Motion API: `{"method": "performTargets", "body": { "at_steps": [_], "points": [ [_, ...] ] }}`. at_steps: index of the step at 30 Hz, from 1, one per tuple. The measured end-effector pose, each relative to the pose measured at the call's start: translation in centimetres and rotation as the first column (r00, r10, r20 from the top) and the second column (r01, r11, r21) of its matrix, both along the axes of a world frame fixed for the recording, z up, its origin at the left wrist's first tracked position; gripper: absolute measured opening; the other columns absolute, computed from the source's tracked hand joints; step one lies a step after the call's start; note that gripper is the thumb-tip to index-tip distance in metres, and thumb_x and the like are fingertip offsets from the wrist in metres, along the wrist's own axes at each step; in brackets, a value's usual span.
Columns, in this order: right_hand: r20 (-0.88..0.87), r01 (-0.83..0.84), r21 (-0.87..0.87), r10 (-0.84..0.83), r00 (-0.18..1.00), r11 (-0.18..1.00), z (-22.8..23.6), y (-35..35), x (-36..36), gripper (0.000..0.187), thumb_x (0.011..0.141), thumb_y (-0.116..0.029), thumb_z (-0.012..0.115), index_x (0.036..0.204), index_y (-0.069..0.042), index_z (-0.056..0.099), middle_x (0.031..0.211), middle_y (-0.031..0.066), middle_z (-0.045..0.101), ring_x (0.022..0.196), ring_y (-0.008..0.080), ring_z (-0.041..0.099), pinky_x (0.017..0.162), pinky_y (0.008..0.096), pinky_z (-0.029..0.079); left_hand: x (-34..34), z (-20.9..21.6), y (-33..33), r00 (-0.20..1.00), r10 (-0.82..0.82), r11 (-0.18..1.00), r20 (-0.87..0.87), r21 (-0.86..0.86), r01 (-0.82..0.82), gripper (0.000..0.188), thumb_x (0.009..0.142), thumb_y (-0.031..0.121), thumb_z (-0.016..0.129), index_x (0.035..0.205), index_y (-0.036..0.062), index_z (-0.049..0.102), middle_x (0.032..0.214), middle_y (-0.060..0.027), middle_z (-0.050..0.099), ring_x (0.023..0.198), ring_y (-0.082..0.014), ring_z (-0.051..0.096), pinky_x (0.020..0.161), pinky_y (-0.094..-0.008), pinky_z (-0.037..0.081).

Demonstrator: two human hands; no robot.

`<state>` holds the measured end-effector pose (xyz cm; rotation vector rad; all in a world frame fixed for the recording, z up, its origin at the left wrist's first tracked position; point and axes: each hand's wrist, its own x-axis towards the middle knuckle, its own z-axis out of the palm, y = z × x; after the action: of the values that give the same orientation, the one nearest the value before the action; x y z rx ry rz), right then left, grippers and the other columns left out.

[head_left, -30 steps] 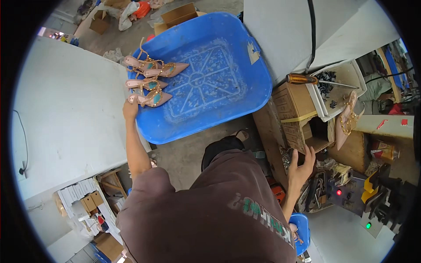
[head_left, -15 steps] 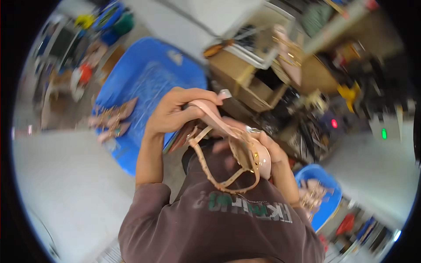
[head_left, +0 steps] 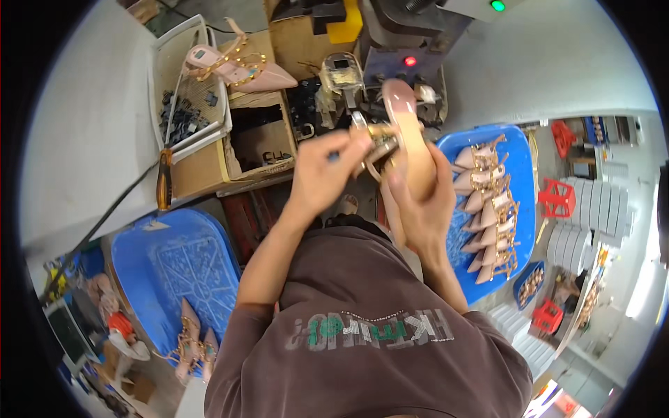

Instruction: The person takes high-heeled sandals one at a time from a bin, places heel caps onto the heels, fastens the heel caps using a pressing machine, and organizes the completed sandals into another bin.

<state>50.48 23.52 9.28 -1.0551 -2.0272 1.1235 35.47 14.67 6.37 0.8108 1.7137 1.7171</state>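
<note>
My right hand (head_left: 426, 188) is closed around a pale pink pointed shoe (head_left: 410, 143), its tan sole turned up and its glossy toe pointing away from me. Beside the shoe, my left hand (head_left: 324, 171) has curled fingers, blurred by motion, close to the shoe's gold-studded strap (head_left: 378, 152). A small dark bit shows between those fingers, too blurred to name. Something shiny and pale sits at the fingertips. Another pink studded shoe (head_left: 258, 75) lies on its side across a cardboard box, at the far left.
At right, a blue tub (head_left: 526, 167) holds a row of pink studded shoes. The left blue tub (head_left: 132, 254) has a few shoes at its near end. A white tray (head_left: 224, 115) holds small dark pieces; a screwdriver (head_left: 164, 180) lies beside it. A machine (head_left: 418, 49) with a red light stands ahead.
My view has swung to the right. The shoe, earlier held in both hands with its straps hanging down, is now sole up in my right hand; my left hand has shifted to its strap side.
</note>
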Motion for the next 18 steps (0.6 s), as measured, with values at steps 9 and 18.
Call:
{"method": "performTargets", "body": {
  "at_steps": [9, 18],
  "points": [
    [0.126, -0.041, 0.218, 0.013, 0.992, 0.975, -1.4, -0.8, -8.9, 0.069, 0.079, -0.031, 0.075, 0.128, 0.011, 0.049, 0.112, 0.0255, 0.061, 0.103, 0.0378, 0.061, 0.09, 0.0422, 0.048, -8.2, -8.2, -1.2, 0.809, 0.235, 0.927, 0.539, 0.127, -0.353, 0.015, 0.096, 0.009, 0.057, 0.1, -0.0045, 0.062, 0.077, -0.003, 0.057, 0.062, -0.0091, 0.05, 0.056, -0.0222, 0.04],
    [0.163, -0.099, 0.283, 0.054, 0.985, 0.954, -0.9, -0.7, -9.5, 0.068, 0.079, -0.03, 0.075, 0.126, 0.011, 0.049, 0.107, 0.0266, 0.062, 0.1, 0.0392, 0.063, 0.087, 0.0419, 0.05, -10.6, -13.1, -1.1, 0.64, 0.354, 0.876, 0.682, -0.003, -0.482, 0.014, 0.1, 0.012, 0.054, 0.102, -0.0014, 0.056, 0.087, -0.0077, 0.06, 0.069, -0.012, 0.053, 0.055, -0.0252, 0.043]
  ]
}}
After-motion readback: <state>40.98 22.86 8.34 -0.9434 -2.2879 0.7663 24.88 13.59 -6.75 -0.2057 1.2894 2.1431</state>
